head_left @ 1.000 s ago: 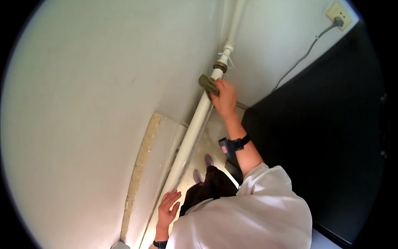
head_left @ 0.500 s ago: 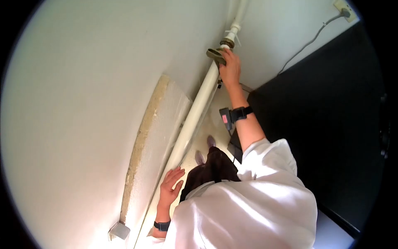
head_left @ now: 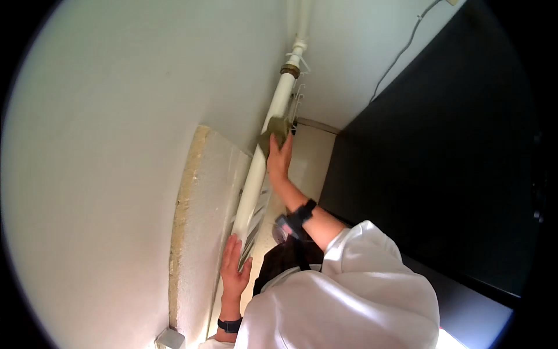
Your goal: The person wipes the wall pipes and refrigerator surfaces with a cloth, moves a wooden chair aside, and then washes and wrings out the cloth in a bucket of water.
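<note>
My right hand (head_left: 280, 156) presses a folded olive-green cloth (head_left: 279, 127) onto a white pipe (head_left: 251, 185), its fingers on the cloth. The cloth wraps partly over the pipe, below the brownish joint ring (head_left: 290, 71). Farther down, my left hand (head_left: 235, 269) rests with its fingers stretched on or against the lower part of the pipe; nothing is in it. Both wrists wear black bands.
A light wall stands at the left, with a rough-edged ledge (head_left: 186, 215) beside the pipe. Thin white hooks (head_left: 299, 96) hang by the pipe. A large black panel (head_left: 430, 151) fills the right, with a grey cable (head_left: 401, 55) above it. A small grey box (head_left: 170, 338) sits at the bottom.
My right hand went up the pipe with the cloth to near the joint ring, then came back down along it. My left hand stays low by the pipe. The view has shifted.
</note>
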